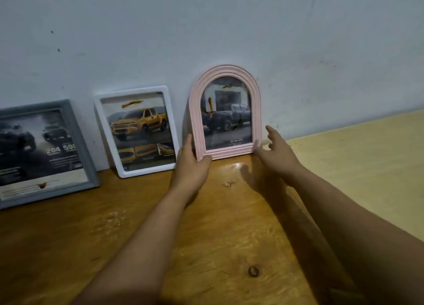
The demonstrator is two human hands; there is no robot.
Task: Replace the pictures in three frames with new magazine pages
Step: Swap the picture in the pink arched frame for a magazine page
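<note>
Three frames lean against the wall on the wooden table, each holding a truck magazine page. The grey frame (43, 151) is at the left, the white frame (137, 130) in the middle and the pink arched frame (226, 112) at the right. My left hand (192, 160) lies against the pink frame's lower left corner, fingers straight along its side and thumb at the bottom rim. At the frame's lower right corner is my right hand (275, 151), fingers spread and thumb touching the rim.
The glossy brown table (206, 236) runs to the pale wall (206, 29) behind the frames. A lighter, unvarnished wooden surface (367, 167) adjoins it on the right. A dark knot (253, 271) marks the tabletop near me.
</note>
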